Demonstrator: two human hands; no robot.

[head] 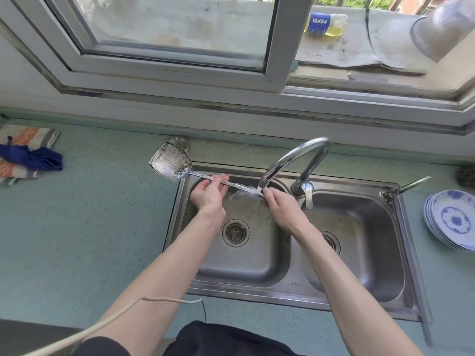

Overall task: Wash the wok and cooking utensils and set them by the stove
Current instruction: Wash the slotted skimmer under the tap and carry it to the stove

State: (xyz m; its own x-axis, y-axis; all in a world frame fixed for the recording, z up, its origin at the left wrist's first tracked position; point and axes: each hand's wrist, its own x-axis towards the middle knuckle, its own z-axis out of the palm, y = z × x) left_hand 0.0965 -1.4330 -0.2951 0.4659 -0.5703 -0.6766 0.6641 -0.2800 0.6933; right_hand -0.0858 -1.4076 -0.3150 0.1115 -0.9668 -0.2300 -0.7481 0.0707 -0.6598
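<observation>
While the tap runs, you rinse the spatula's handle over the left basin.

Your left hand grasps the spatula at mid-handle, keeping its sudsy blade raised out past the sink rim, so the far end sits under the faucet stream. Your right hand pinches that wet end, likely to rub it clean. No wok or stove shows here; plates wait stacked on the right.
</observation>
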